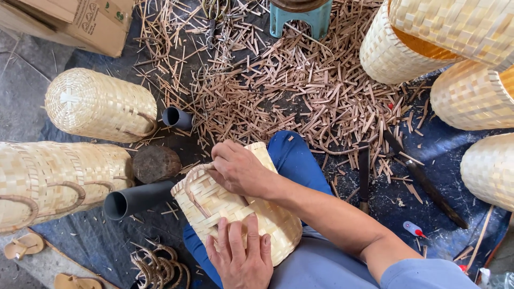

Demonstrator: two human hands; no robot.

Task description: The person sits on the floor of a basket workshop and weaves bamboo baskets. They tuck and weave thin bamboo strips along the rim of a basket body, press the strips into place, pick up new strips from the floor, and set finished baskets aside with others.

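A pale woven bamboo basket with a rectangular body lies on the person's lap, on blue trousers, just below the centre of the view. The right hand comes in from 4 o'clock and rests on the basket's upper rim, fingers curled and pinching a thin bamboo strip at the edge. The left hand, at 6 o'clock, presses flat and spread open on the basket's near side, gripping nothing. At 9 o'clock of the basket a dark grey plastic pipe lies on the floor, with a round dark wooden block just above it. A litter of brown bamboo offcuts spreads at 12 o'clock, and finished tall woven baskets lie at 10 o'clock.
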